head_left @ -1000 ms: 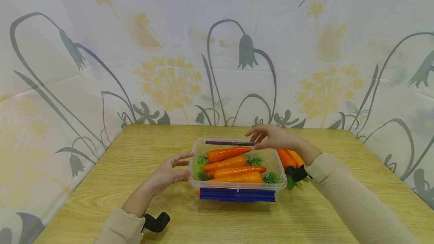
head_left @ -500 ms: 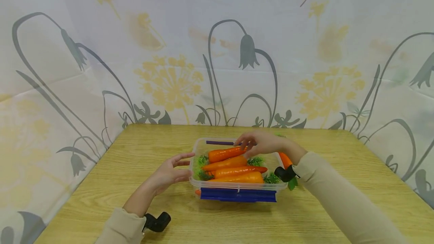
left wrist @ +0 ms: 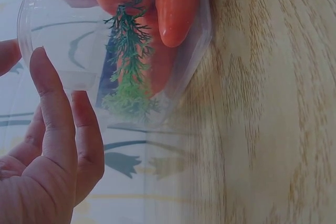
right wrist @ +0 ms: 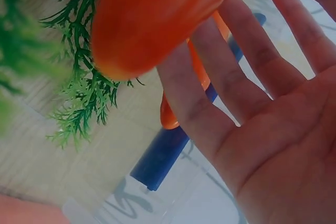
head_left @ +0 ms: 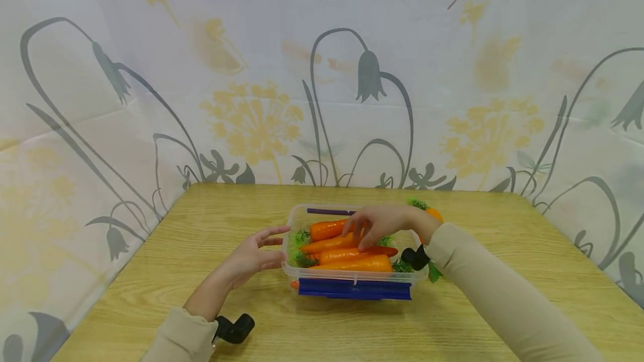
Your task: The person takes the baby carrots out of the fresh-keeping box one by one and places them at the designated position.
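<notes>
A clear plastic box (head_left: 290, 222) with blue clips stands on the table, several orange carrots (head_left: 352, 263) with green tops inside. My right hand (head_left: 383, 221) reaches over the right side of the box, fingertips down among the carrots. In the right wrist view its fingers (right wrist: 231, 82) are fairly straight and lie against a carrot (right wrist: 142, 22), not wrapped round it. My left hand (head_left: 254, 253) is at the box's left wall, fingers spread and relaxed. The left wrist view has its fingertips beside the box's rim (left wrist: 23, 30); whether they touch is hard to tell.
More carrots (head_left: 434, 215) lie on the table to the right of the box, partly hidden by my right arm. The wooden table (head_left: 241, 200) ends at a flower-printed cloth (head_left: 261, 43) behind. A blue clip (head_left: 354, 288) hangs at the box's front.
My right hand has moved left and toward me, from above the box's back right edge down onto the carrots inside. My left hand has stayed at the left wall.
</notes>
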`<control>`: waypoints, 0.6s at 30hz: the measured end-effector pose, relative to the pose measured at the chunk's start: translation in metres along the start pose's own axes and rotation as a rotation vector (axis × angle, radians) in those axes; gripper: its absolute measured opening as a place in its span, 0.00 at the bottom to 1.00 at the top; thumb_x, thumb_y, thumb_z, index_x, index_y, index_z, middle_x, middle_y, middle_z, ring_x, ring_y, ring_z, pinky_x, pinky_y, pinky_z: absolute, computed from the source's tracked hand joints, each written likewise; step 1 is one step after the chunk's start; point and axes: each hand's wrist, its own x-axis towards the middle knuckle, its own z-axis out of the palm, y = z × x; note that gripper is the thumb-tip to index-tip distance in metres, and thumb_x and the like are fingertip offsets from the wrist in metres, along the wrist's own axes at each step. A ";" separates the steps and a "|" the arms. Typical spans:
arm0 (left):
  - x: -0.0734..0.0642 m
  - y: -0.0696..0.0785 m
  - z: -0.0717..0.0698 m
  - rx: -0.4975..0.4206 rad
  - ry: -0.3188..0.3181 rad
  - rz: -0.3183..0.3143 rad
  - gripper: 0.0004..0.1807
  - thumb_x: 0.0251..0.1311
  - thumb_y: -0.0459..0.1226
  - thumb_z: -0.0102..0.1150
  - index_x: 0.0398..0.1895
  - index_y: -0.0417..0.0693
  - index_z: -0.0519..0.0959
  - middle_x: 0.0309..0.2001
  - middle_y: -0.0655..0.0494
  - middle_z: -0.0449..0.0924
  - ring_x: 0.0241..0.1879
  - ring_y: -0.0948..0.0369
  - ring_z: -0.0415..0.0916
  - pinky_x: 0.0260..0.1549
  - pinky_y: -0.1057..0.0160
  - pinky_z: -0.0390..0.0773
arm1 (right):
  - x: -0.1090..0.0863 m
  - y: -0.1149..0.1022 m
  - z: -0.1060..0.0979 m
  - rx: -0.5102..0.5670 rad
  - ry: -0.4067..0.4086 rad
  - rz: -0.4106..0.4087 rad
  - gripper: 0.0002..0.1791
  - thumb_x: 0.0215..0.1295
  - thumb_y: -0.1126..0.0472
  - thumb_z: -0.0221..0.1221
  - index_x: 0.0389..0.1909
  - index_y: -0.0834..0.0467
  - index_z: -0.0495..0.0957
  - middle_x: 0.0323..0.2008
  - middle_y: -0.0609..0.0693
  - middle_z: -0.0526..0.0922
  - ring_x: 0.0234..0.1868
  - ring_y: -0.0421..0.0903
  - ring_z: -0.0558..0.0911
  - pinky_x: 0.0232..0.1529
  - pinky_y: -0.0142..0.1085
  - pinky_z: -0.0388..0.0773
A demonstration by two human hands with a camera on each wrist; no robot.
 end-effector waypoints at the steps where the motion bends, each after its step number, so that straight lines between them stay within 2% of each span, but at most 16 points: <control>1: 0.000 0.000 0.000 -0.002 0.000 0.000 0.35 0.58 0.28 0.59 0.69 0.39 0.58 0.65 0.32 0.49 0.53 0.46 0.68 0.47 0.55 0.75 | 0.000 0.000 0.000 -0.004 -0.015 0.008 0.22 0.60 0.63 0.62 0.56 0.59 0.73 0.46 0.53 0.77 0.43 0.46 0.78 0.41 0.38 0.77; 4: 0.000 -0.001 0.000 -0.002 -0.001 0.005 0.34 0.59 0.28 0.58 0.69 0.39 0.58 0.64 0.32 0.50 0.54 0.45 0.68 0.47 0.55 0.75 | 0.002 0.000 0.001 -0.032 -0.042 0.032 0.21 0.60 0.62 0.62 0.55 0.56 0.74 0.46 0.50 0.77 0.44 0.44 0.77 0.42 0.36 0.77; 8: 0.000 0.000 0.000 0.001 -0.001 0.008 0.34 0.59 0.28 0.58 0.69 0.38 0.58 0.64 0.32 0.50 0.56 0.43 0.66 0.47 0.55 0.75 | 0.002 0.000 0.001 -0.043 -0.080 0.076 0.19 0.61 0.60 0.61 0.54 0.52 0.75 0.43 0.48 0.77 0.43 0.44 0.78 0.37 0.36 0.77; 11: 0.000 0.000 0.000 0.001 0.005 0.003 0.34 0.59 0.28 0.58 0.69 0.38 0.58 0.64 0.32 0.50 0.57 0.42 0.65 0.47 0.55 0.76 | 0.002 -0.001 0.001 -0.029 -0.113 0.126 0.18 0.62 0.61 0.60 0.54 0.50 0.74 0.41 0.49 0.76 0.36 0.44 0.77 0.30 0.36 0.76; 15: -0.001 0.001 0.001 0.000 0.009 0.001 0.34 0.58 0.28 0.58 0.68 0.38 0.58 0.64 0.32 0.51 0.56 0.43 0.65 0.47 0.55 0.76 | 0.002 -0.003 0.000 -0.022 -0.153 0.180 0.17 0.64 0.62 0.57 0.54 0.49 0.73 0.41 0.50 0.74 0.30 0.43 0.73 0.28 0.37 0.73; 18: -0.001 0.002 0.001 0.002 0.006 0.003 0.34 0.58 0.28 0.58 0.68 0.38 0.58 0.64 0.32 0.51 0.55 0.44 0.67 0.47 0.55 0.76 | 0.002 -0.004 -0.001 -0.020 -0.180 0.193 0.18 0.65 0.63 0.56 0.55 0.48 0.72 0.42 0.50 0.73 0.33 0.44 0.71 0.30 0.37 0.72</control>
